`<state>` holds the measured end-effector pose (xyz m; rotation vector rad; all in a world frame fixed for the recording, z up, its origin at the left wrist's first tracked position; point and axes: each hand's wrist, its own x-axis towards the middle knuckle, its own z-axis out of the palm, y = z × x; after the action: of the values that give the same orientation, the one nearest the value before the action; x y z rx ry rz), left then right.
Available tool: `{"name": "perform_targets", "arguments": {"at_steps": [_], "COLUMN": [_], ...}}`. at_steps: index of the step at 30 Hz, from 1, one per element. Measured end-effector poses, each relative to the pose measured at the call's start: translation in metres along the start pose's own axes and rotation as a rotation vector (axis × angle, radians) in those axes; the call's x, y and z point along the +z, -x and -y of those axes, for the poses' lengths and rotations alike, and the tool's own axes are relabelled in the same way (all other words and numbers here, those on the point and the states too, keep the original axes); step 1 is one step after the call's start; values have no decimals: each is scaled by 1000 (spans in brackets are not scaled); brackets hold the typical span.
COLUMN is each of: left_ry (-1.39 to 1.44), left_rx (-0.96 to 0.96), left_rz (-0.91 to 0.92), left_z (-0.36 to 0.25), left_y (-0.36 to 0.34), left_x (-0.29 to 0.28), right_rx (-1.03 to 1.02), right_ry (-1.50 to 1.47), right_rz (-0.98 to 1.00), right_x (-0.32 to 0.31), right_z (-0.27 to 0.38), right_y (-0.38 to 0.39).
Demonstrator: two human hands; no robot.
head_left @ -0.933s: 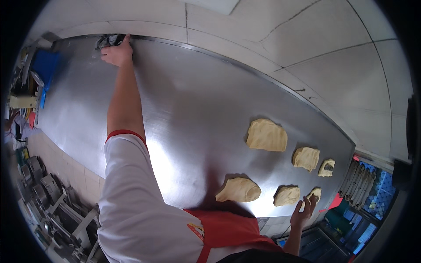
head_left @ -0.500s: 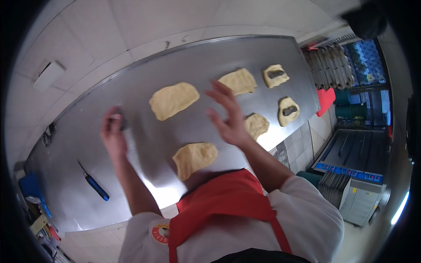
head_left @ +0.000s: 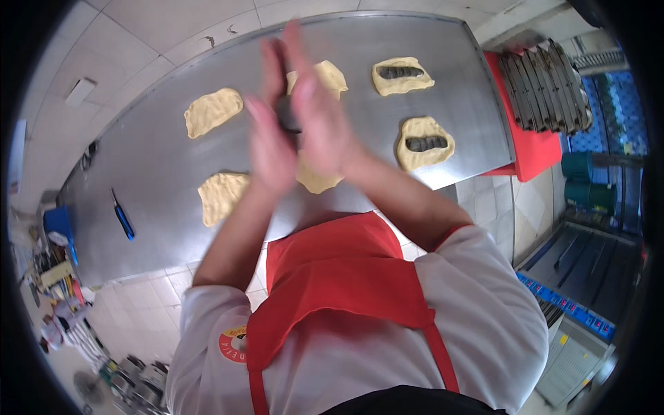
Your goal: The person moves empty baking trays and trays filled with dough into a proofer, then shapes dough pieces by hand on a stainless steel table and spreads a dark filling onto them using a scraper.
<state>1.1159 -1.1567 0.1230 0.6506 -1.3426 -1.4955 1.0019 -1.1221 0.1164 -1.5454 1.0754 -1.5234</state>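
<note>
Between my two palms is a lump of dark filling (head_left: 287,116). My left hand (head_left: 273,149) presses it from one side and my right hand (head_left: 321,131) from the other, fingers stretched and blurred. Behind and below the hands lie two flat dough pieces, a far one (head_left: 332,79) and a near one (head_left: 318,181), each partly covered. Two bare dough pieces lie to the left, one far (head_left: 214,112) and one near (head_left: 220,199). On the right, a far dough piece (head_left: 402,88) and a near dough piece (head_left: 422,161) each carry a dark strip of filling.
The steel table (head_left: 152,173) bears a blue-handled tool (head_left: 123,220) with a thin blade at left. Past the right edge, dark metal trays (head_left: 543,90) stand on a red surface (head_left: 532,149). A tiled wall (head_left: 145,31) runs along the far side.
My hands have come together from apart, bringing the dark lump that was in my left hand between both palms. The view has shifted, so the table sits higher in the picture.
</note>
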Motion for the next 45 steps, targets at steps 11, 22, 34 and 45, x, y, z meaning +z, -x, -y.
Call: {"name": "perform_targets", "arguments": {"at_steps": [11,22,34,45], "left_ry": [509,-390,-895,-1612], "left_rx": [-193,-402,-162,-39], "left_rz": [-507,-218,144,446], "left_z": [25,166,150,188], "left_y": [3,140,128,176], "left_x": [41,-29,-46,-5], "right_rx": [-113,473,122,-19], "right_ry": [277,247,787,994], "right_rz": [74,225,240,506], "right_x": [-16,-80,-80,-63], "right_z": [-2,-128,-150,-134], "right_y": [62,139,157,208]}}
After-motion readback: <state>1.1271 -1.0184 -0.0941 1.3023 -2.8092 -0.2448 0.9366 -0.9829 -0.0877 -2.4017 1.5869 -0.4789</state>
